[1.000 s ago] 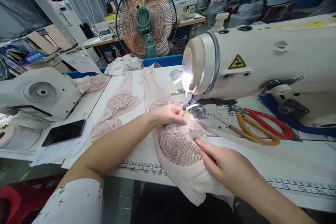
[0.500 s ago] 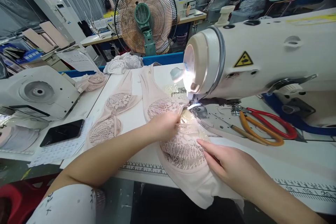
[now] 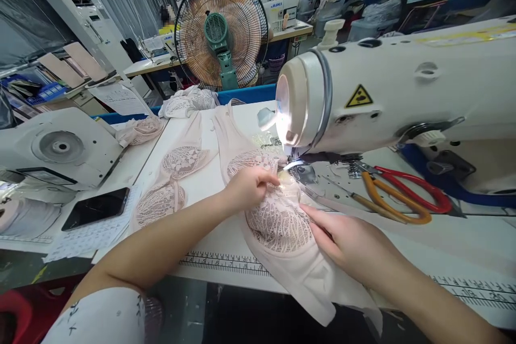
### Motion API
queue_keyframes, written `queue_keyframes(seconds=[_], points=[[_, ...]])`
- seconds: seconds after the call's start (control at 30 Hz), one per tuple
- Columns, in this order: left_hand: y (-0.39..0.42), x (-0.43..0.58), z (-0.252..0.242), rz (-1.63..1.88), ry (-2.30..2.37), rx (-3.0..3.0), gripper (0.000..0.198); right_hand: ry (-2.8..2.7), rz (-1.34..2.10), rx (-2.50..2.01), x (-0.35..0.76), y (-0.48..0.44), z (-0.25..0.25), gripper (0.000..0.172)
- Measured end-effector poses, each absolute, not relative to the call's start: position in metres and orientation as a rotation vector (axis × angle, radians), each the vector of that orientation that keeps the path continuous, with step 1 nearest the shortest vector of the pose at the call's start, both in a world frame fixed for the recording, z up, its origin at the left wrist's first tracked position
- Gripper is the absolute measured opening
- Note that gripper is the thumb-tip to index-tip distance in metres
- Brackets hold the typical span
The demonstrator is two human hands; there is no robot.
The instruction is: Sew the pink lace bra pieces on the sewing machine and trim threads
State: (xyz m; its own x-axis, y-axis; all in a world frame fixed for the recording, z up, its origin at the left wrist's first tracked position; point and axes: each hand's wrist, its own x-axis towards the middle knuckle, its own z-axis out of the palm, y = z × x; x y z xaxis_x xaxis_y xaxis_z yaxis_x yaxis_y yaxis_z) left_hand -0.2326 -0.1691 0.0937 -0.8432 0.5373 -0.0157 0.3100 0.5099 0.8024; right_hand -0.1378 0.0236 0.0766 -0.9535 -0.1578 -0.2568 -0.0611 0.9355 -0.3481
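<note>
A pale pink lace bra (image 3: 278,226) lies across the table, its middle under the needle area of a white sewing machine (image 3: 382,86). My left hand (image 3: 250,187) is closed at the bra's centre, just left of the lit presser foot, thumb and forefinger pinched together on the fabric edge. My right hand (image 3: 342,236) grips the side of the near lace cup between thumb and fingers; the fingers under the cloth are partly hidden. The near wing of the bra hangs over the table's front edge. A second pink lace bra (image 3: 161,204) lies to the left.
Red-handled scissors (image 3: 427,193) and an orange-handled tool (image 3: 403,207) lie on the machine bed at right. A phone (image 3: 95,208) rests on paper at left, by another machine (image 3: 60,145). A large fan (image 3: 221,32) stands behind the table. Printed ruler tape (image 3: 226,263) runs along the front edge.
My left hand has shifted slightly, its fingers now showing more clearly at the bra's centre. My right hand stays on the near cup. The camera view has moved a little.
</note>
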Motion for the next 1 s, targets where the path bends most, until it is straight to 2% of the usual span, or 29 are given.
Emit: queue_keyframes(seconds=[0.07,0.17,0.27,0.4,0.6,0.83,0.9,0.97,1.0], points=[[-0.17,-0.231,0.098,1.074,2.586,0.787,0.032,2.82,-0.49,-0.185,-0.135,0.025,0.075,0.047],[-0.17,-0.237,0.109,0.991,2.486,0.648,0.008,2.836,-0.496,-0.222,-0.131,0.026,0.072,0.049],[-0.169,-0.248,0.115,1.208,2.124,0.424,0.029,2.826,-0.517,-0.252,-0.127,0.026,0.071,0.05],[-0.163,-0.252,0.111,1.571,1.795,0.191,0.036,2.824,-0.577,-0.273,-0.124,0.024,0.074,0.048],[-0.155,-0.242,0.093,1.854,1.854,0.115,0.012,2.862,-0.585,-0.284,-0.124,0.024,0.074,0.051],[-0.163,-0.238,0.092,1.375,2.417,0.543,0.031,2.954,-0.62,-0.344,-0.123,0.028,0.068,0.057],[-0.165,-0.24,0.101,1.259,2.387,0.539,0.026,2.96,-0.712,-0.432,-0.122,0.028,0.065,0.054],[-0.167,-0.244,0.112,1.236,2.19,0.502,0.009,2.974,-0.772,-0.515,-0.121,0.029,0.063,0.051],[-0.167,-0.246,0.117,1.241,2.052,0.483,0.015,2.989,-0.798,-0.559,-0.121,0.029,0.062,0.051]])
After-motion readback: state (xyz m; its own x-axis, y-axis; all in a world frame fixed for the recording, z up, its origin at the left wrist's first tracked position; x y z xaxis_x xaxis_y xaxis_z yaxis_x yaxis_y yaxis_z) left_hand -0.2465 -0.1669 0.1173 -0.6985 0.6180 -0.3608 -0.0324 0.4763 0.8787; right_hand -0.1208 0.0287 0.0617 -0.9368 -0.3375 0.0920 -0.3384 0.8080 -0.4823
